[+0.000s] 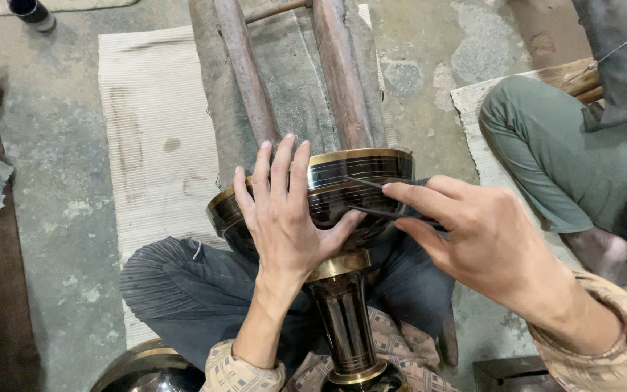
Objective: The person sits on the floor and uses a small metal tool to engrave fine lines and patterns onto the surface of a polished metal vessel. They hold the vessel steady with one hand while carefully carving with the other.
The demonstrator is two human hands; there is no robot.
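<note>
Rough concrete floor carries a ribbed mat where the person sits. On the lap lies a black brass-banded vase. Left hand presses flat and open on its bowl; right hand pinches a thin engraving tool against it.
</note>
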